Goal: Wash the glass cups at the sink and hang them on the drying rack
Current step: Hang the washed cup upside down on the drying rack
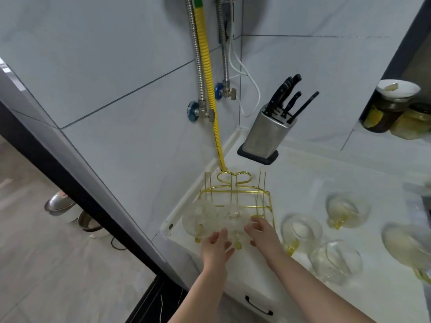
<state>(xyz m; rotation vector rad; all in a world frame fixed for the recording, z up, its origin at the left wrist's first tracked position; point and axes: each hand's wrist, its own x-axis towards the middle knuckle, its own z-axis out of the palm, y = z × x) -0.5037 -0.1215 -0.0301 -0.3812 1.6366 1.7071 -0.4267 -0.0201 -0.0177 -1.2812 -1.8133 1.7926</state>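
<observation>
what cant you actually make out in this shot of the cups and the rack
Head view only:
- Sink: not visible; only a blurred dark edge at the right border.
- Glass cup far right: motion-blurred and cut off by the frame edge.
- Cups on the drying rack: clear glass overlaps, so their count and whether they hang on prongs are unclear.
- Left hand and right hand: whether they hold a cup or only touch is unclear.

Bright, even indoor light, soft shadows only; strong wide-angle bending at edges; right edge smeared with motion blur, glass cups (300, 230) hazy, mild glare on the white counter (303, 178)
</observation>
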